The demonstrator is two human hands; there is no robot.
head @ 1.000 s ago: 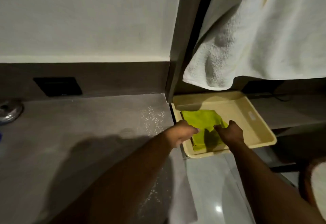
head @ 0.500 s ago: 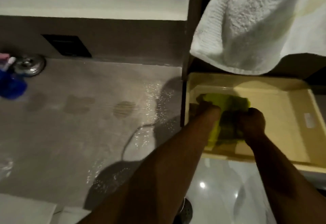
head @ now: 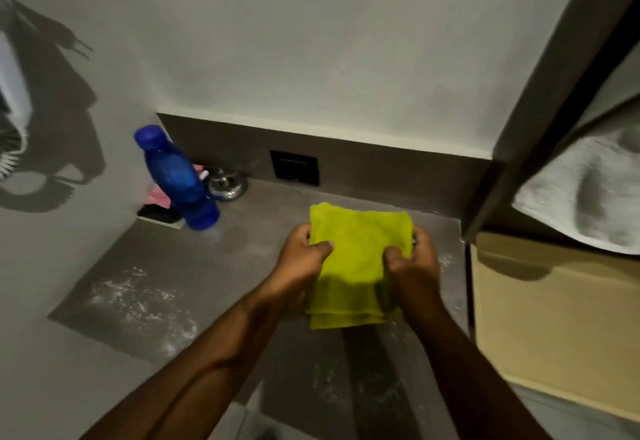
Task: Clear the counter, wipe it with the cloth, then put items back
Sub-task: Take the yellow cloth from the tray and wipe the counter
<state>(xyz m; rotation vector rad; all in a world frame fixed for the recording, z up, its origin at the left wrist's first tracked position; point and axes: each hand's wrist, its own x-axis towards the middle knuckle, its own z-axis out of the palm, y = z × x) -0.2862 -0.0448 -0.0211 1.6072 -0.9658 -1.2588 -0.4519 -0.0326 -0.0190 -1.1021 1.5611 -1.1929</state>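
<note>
Now that it has left the tray [head: 554, 318], the folded green cloth [head: 356, 259] hangs above the dusty counter [head: 242, 259], left hand [head: 304, 256] and right hand [head: 412, 259] each pinching one side; wiping looks imminent.

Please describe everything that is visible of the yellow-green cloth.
The yellow-green cloth looks like soft, slightly fuzzy fabric, folded into a rough square with several layered edges showing at its lower end. It is held up above the grey counter, not lying flat. The left hand pinches its left side and the right hand grips its right side. Its lower part is in shadow.
</note>
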